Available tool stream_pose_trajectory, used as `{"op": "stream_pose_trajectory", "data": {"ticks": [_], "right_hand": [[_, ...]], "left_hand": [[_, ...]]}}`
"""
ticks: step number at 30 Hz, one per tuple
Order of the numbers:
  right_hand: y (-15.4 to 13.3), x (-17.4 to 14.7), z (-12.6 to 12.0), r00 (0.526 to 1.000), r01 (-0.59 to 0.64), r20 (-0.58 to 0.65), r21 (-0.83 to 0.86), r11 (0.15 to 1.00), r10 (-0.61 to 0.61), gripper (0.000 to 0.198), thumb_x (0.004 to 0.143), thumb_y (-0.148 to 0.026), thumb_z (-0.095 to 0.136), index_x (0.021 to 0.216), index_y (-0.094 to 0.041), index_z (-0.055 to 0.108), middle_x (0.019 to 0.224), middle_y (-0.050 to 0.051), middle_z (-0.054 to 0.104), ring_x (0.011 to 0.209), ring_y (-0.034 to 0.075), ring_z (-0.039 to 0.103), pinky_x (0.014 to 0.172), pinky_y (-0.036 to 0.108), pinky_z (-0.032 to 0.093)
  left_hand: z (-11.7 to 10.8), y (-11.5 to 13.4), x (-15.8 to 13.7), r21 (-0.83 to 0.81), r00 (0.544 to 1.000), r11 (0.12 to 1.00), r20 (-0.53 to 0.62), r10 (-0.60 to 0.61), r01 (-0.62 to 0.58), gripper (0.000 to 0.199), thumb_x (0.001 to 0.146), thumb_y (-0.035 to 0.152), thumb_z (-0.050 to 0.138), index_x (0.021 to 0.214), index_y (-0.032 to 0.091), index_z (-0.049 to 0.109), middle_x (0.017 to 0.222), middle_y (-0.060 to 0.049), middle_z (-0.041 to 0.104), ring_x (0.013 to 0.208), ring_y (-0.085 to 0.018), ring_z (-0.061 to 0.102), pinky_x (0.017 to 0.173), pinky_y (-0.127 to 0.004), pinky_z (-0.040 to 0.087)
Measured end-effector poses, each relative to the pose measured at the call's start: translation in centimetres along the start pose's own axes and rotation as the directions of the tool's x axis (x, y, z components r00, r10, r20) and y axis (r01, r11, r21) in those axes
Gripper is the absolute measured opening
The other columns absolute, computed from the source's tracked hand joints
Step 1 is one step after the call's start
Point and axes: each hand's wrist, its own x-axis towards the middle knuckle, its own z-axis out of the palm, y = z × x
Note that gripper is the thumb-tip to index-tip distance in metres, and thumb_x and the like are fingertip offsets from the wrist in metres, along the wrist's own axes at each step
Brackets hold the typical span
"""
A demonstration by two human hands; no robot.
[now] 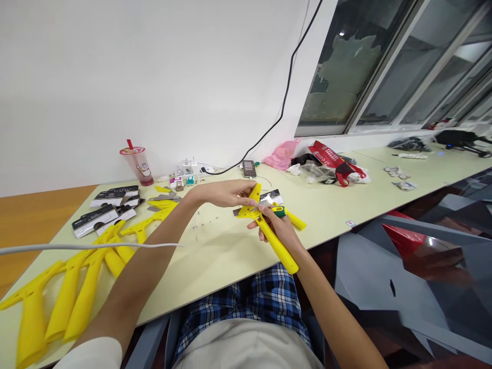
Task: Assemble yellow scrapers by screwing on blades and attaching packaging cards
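Observation:
My left hand point(226, 193) is closed on the head of a yellow scraper point(279, 248), fingers and thumb at its wide end. The scraper is held above the table, its handle slanting down toward me on the right. My right hand point(283, 229) is closed around a screwdriver point(280, 211) with a green and yellow handle, close against the scraper's neck. The screwdriver's tip is hidden by the fingers. Behind my right hand, another yellow handle point(298, 221) and a black and white packet point(272, 196) lie on the table. Several tiny metal parts point(203, 224) are scattered left of the hands.
Several yellow scraper bodies point(80, 292) cover the table's left side, with black and white packets point(94, 220) behind them. A drink cup point(140, 166) stands by the wall, near chargers point(187, 168). A phone-like device point(249, 168), pink bag point(282, 155) and red bag point(330, 160) sit farther back.

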Motion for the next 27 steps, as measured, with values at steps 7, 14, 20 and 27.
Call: {"op": "stream_pose_trajectory", "data": {"ticks": [7, 14, 20, 27], "right_hand": [[0.1, 0.1, 0.1, 0.999, 0.008, 0.032, 0.019, 1.0, -0.009, 0.038, 0.093, -0.057, 0.078, 0.098, -0.021, 0.065, 0.086, 0.011, 0.086, 0.044, 0.014, 0.065, 0.043, 0.024, 0.049], [0.1, 0.2, 0.3, 0.999, 0.022, -0.038, 0.096, 0.995, -0.018, 0.042, 0.089, -0.056, 0.082, 0.107, -0.022, 0.066, 0.09, 0.009, 0.086, 0.047, 0.015, 0.065, 0.042, 0.024, 0.049], [0.3, 0.5, 0.2, 0.993, 0.095, -0.089, 0.204, 0.974, -0.078, 0.043, 0.09, -0.056, 0.084, 0.112, -0.022, 0.068, 0.099, 0.01, 0.085, 0.063, 0.017, 0.072, 0.047, 0.024, 0.053], [0.3, 0.6, 0.0, 0.991, 0.12, -0.089, 0.218, 0.968, -0.103, 0.044, 0.088, -0.054, 0.088, 0.112, -0.021, 0.071, 0.103, 0.01, 0.084, 0.068, 0.015, 0.07, 0.049, 0.022, 0.054]], "left_hand": [[0.0, 0.6, 0.0, -0.168, 0.999, 0.985, 0.031, -0.035, 0.04, 0.029, 0.094, 0.045, 0.074, 0.105, 0.022, 0.061, 0.093, -0.004, 0.072, 0.082, -0.021, 0.068, 0.07, -0.032, 0.046], [0.3, 0.2, 0.5, 0.004, 0.993, 0.998, -0.092, 0.069, -0.069, 0.031, 0.103, 0.046, 0.064, 0.109, 0.02, 0.08, 0.104, -0.009, 0.076, 0.092, -0.022, 0.068, 0.075, -0.03, 0.048], [1.2, -0.4, 1.2, -0.15, 0.988, 0.989, -0.156, -0.002, -0.022, 0.037, 0.101, 0.049, 0.067, 0.121, 0.023, 0.084, 0.116, -0.01, 0.082, 0.099, -0.022, 0.073, 0.074, -0.027, 0.055], [2.2, -1.2, 1.9, -0.296, 0.985, 0.955, -0.167, -0.043, -0.009, 0.043, 0.096, 0.051, 0.074, 0.122, 0.018, 0.084, 0.114, -0.013, 0.082, 0.09, -0.02, 0.075, 0.062, -0.023, 0.059]]}}
